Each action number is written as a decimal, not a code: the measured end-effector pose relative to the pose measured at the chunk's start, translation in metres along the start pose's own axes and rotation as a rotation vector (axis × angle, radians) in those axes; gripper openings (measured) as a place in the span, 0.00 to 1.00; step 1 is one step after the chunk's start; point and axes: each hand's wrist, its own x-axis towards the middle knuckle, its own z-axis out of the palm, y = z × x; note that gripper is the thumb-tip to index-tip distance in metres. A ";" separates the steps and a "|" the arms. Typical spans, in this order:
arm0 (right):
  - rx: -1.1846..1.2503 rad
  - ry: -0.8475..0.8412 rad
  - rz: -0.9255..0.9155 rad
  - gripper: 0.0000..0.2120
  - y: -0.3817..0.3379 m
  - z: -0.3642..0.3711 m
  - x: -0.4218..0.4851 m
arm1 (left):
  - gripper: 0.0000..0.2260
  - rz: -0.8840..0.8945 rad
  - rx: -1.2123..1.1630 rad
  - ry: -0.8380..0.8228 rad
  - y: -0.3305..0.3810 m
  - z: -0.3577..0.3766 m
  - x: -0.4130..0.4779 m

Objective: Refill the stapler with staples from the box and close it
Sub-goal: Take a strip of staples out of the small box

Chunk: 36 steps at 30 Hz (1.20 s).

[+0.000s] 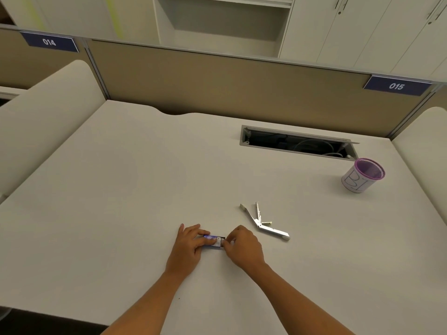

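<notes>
A small blue and white staple box [214, 241] lies on the white desk [121, 189] between my two hands. My left hand [188, 247] grips its left end, fingers over the top. My right hand [243, 247] pinches the box's right end, where a dark opening shows. A silver stapler [264, 222] lies to the right of the box and a little farther back, swung wide open in a V, its arms apart. Neither hand touches it. No loose staples are visible.
A purple mesh pen cup [363, 175] wrapped in white paper stands at the far right. Behind it an open cable hatch [298, 143] is cut into the desk. A beige partition [217, 83] closes the back; padded dividers flank both sides.
</notes>
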 end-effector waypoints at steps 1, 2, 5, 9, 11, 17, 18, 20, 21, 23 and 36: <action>-0.008 0.006 0.033 0.09 -0.002 0.000 0.001 | 0.18 0.000 0.000 0.001 0.000 0.000 0.000; -0.013 0.012 0.064 0.09 -0.003 -0.001 0.002 | 0.18 0.002 -0.002 0.002 0.000 0.000 0.000; -0.034 0.023 0.105 0.09 -0.008 -0.002 0.003 | 0.18 0.009 -0.001 0.004 -0.002 0.001 -0.001; -0.004 0.031 0.114 0.08 -0.010 -0.003 0.002 | 0.18 0.009 0.001 0.008 -0.002 0.002 -0.001; 0.035 0.031 0.120 0.08 -0.010 -0.005 0.002 | 0.17 0.013 0.003 0.007 -0.003 0.003 -0.001; 0.122 0.067 0.145 0.06 0.001 -0.017 0.002 | 0.19 0.015 0.014 0.002 -0.003 0.002 -0.001; 0.102 0.091 0.146 0.06 0.004 -0.020 0.002 | 0.20 0.015 0.015 0.004 -0.003 0.002 0.000; 0.023 0.130 0.138 0.06 0.012 -0.025 0.003 | 0.20 0.022 0.015 0.018 -0.002 0.001 0.001; -0.027 0.144 0.129 0.07 0.015 -0.028 0.003 | 0.21 0.029 0.018 0.024 -0.002 0.001 0.001; -0.128 0.151 0.103 0.07 0.020 -0.031 0.003 | 0.21 0.034 0.028 0.029 -0.002 0.001 0.001; 0.218 0.005 0.088 0.06 0.007 -0.016 -0.008 | 0.12 -0.023 -0.017 0.031 0.003 0.004 -0.001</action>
